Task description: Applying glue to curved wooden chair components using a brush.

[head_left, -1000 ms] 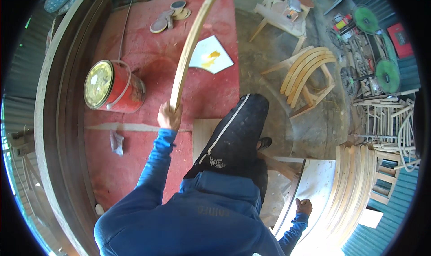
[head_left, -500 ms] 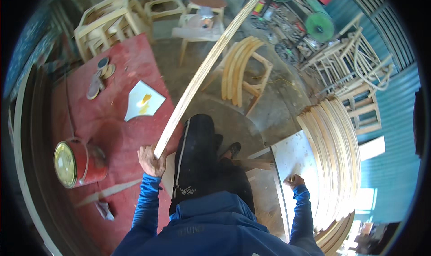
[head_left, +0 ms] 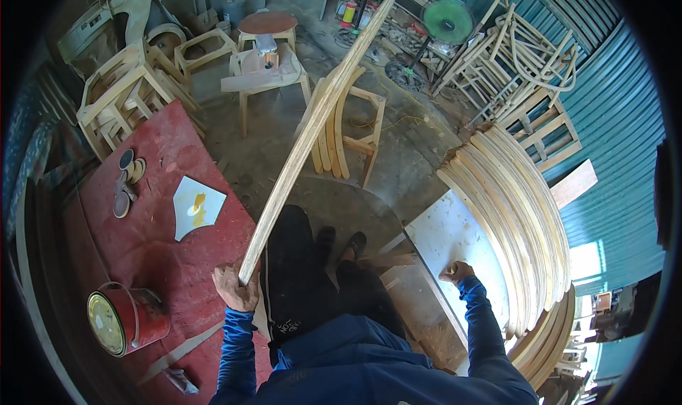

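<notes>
My left hand (head_left: 236, 285) is closed round the near end of a long, slightly curved wooden strip (head_left: 305, 142), by the edge of the red table. From there the strip slants up and away to the right, its far end in the air. Over a white board (head_left: 455, 227) on my right is my right hand (head_left: 457, 272), its fingers curled. What they hold, if anything, is too small to make out. Beside that hand stands a big stack of curved wooden strips (head_left: 508, 220).
On the red table (head_left: 177, 249) are a red paint can (head_left: 131, 318), a white palette piece (head_left: 199, 207) with a yellow smear, and several round discs (head_left: 122, 204). Ahead, curved slats (head_left: 330, 135) lean on a wooden frame. Chair frames (head_left: 131, 85) and green fans (head_left: 446, 23) stand farther off.
The view has shifted, so the table things sit lower and farther left, and more of the far room shows. My left hand still grips the strip; my right hand stays over the white board.
</notes>
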{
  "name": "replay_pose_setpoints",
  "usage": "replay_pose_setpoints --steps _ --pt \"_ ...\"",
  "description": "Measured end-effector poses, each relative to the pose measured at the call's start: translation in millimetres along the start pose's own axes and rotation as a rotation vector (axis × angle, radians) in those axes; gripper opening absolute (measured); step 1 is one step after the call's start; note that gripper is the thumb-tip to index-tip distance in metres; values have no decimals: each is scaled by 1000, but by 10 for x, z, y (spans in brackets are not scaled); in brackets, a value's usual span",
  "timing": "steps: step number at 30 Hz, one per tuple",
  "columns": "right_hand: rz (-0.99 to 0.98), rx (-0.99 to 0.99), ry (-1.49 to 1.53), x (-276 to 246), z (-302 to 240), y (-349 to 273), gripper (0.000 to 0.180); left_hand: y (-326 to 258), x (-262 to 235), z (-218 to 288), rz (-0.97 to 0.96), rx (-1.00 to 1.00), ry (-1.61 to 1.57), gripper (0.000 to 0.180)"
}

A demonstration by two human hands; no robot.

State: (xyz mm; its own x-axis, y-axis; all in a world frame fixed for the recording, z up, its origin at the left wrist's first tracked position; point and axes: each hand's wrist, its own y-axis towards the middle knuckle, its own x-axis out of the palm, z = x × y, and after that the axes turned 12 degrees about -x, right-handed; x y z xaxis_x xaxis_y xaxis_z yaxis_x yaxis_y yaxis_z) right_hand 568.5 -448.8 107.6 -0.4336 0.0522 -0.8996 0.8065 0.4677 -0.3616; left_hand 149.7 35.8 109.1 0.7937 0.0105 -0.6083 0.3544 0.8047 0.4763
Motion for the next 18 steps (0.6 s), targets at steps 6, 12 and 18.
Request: replay_pose_setpoints --steps 6,12,18 --pt "5 25 0 9 18 16 55 -18 -16 -12 -18 20 35 36" --pt "-58 43 24 -47 -4 18 53 -51 -33 -17 -39 29 54 37" --pt "-53 78 24 -111 -158 -36 54 -97 -53 -84 -46 23 59 36"
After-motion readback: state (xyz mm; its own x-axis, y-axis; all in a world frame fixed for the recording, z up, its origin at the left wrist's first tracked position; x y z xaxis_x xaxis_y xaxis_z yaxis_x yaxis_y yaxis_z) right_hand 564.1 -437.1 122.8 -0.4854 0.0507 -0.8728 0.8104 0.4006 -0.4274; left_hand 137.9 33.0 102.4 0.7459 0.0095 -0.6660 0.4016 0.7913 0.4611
